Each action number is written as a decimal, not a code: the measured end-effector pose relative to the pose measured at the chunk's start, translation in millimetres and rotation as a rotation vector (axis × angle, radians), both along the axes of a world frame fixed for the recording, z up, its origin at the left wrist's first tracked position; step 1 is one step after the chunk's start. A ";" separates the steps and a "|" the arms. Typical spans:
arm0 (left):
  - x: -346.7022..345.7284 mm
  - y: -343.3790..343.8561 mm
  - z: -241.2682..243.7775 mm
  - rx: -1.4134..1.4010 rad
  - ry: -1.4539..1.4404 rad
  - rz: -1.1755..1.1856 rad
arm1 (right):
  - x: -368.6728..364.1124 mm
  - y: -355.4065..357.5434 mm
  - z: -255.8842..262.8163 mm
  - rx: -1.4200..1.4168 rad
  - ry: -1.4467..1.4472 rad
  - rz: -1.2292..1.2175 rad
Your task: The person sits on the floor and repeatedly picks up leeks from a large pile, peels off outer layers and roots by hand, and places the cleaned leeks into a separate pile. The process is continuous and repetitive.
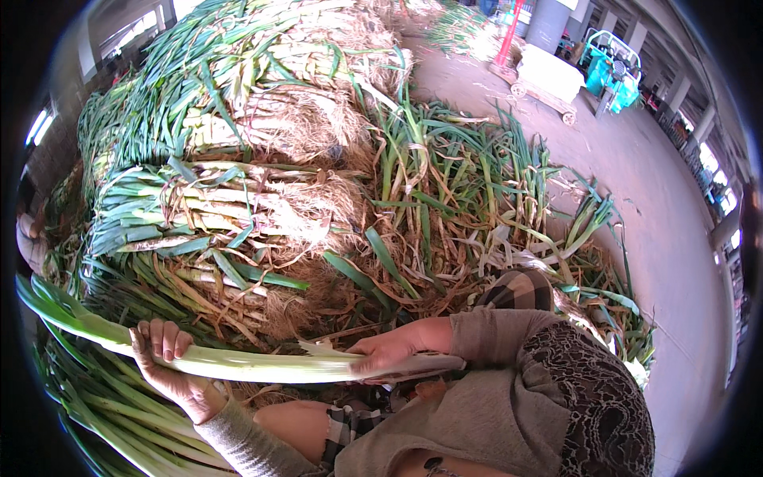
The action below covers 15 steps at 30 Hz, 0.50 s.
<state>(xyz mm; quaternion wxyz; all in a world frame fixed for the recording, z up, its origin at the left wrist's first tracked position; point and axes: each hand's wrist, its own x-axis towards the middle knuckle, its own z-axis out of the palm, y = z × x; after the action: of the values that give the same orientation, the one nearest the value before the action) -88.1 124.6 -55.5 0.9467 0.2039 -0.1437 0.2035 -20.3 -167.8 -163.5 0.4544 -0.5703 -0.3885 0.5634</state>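
Across my lap lies a long pale-stemmed leek or large green onion [268,366], its green leaves pointing left. My left hand [164,364] is closed around the stem near where the leaves start. My right hand [387,352] grips the stem's other end, where a loose outer layer hangs toward my body; the fingertips are partly blurred. Below my left forearm, more long green stalks [131,417] lie side by side. Just beyond my hands is a bundle with dry brown leaves and matted roots [286,310].
High stacks of rooted bundles [226,203] rise ahead and to the left. Stripped leaves [453,203] pile up at centre right. Farther off stand a low wheeled cart [545,89] and a teal three-wheeled vehicle [611,74] on the concrete floor [656,197]. A person [33,244] is at far left.
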 end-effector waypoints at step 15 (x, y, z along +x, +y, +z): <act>32.5 -58.0 21.0 -0.057 -0.217 -0.097 | 11.0 -5.9 -9.4 -0.282 0.372 0.072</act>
<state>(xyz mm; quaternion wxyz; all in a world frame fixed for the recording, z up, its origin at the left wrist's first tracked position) -55.6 66.6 -34.5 0.9398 0.1464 -0.2492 0.1824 -9.3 -173.7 -172.9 0.4137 -0.5002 -0.2354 0.7234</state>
